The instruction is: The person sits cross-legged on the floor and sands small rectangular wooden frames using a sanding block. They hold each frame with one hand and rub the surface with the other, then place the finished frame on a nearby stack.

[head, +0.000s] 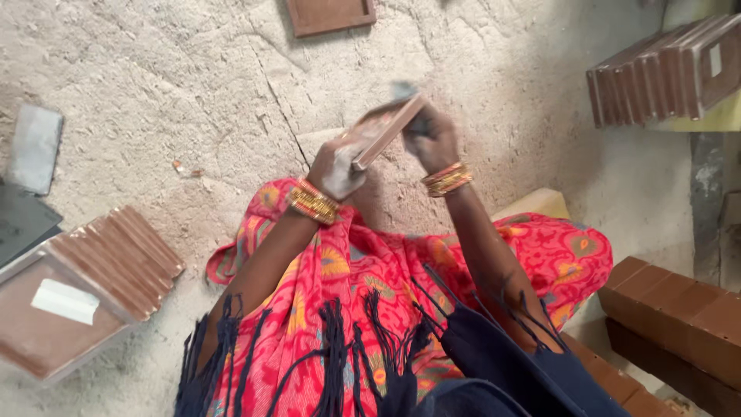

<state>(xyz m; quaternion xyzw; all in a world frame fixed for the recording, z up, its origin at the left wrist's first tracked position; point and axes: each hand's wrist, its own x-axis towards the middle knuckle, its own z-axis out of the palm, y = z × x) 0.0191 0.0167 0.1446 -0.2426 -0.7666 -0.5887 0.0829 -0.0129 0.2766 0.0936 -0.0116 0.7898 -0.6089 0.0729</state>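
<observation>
My left hand [337, 168] grips the near end of a flat brown rectangular frame piece [384, 130], held tilted above my lap. The fingers of my right hand [431, 137] close on the frame's far end, along with a small grey item [404, 90] that I cannot make out. Gold and red bangles sit on both wrists. A red patterned cloth [370, 270] with dark fringe covers my knees below the hands.
A leaning stack of brown frames [116, 259] lies at left on the dusty ground, one with a white slip [65, 300]. More frames stand in a row [668, 69] upper right. One frame [330, 15] lies at top. Brown blocks [679, 316] sit lower right.
</observation>
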